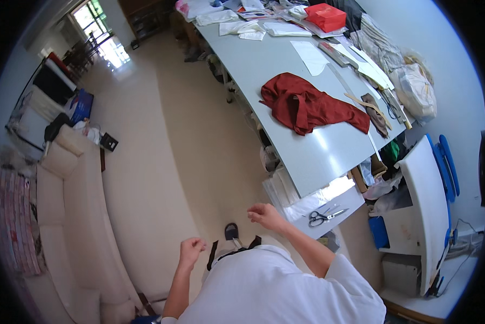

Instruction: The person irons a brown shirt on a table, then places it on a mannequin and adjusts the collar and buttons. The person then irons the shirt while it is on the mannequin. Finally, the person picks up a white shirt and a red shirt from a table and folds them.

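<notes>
My left hand (192, 252) hangs before my body over the floor, its fingers loosely curled with nothing seen in them. My right hand (262, 215) is raised beside the near corner of the work table (267, 117), fingers bent, touching nothing that I can see. Close to its right, black-handled scissors (325, 216) lie on a lower white surface (313, 233) under the table's near end. A crumpled dark red garment (303, 101) is spread on the table. Past it lie a white pattern piece (310, 56) and a curved wooden ruler (370, 106).
A beige sofa (76, 210) runs along the left side. Papers, folded cloth and a red bag (326, 17) cover the table's far end. Bags are stuffed beneath the table. A white curved-edged cabinet (427, 194) with blue parts stands at the right. One slipper (231, 231) shows below me.
</notes>
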A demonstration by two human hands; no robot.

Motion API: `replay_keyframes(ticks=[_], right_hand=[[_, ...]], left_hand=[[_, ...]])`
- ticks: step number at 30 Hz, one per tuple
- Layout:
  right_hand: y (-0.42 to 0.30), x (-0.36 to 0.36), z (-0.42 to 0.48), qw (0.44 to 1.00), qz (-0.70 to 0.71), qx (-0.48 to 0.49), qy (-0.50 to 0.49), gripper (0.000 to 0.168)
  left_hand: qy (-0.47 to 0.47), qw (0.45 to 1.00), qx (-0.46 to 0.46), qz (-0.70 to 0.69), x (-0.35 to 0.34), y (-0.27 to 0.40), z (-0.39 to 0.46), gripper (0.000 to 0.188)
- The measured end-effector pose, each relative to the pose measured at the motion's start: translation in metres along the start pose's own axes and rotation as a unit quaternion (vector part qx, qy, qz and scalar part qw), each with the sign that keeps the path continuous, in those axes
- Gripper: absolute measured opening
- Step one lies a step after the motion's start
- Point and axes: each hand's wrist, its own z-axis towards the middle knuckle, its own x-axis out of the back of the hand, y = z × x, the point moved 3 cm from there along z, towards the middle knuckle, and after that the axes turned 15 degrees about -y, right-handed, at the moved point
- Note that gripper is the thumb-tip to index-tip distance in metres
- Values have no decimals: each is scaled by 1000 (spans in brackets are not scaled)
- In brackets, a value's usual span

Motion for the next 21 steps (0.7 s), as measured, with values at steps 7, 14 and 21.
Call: replay_keyframes(ticks=[7,14,21], right_hand=[[-69,140,124,955,194,37,221,37],[-73,304,218,703,574,154,391,51],[-76,418,288,523,679,247,452,48]], left_hand=[[-10,998,-36,51,83,144,152,18],[-168,985,-8,27,73,244,330,19],[-144,981,-2,127,114,393,484,18]])
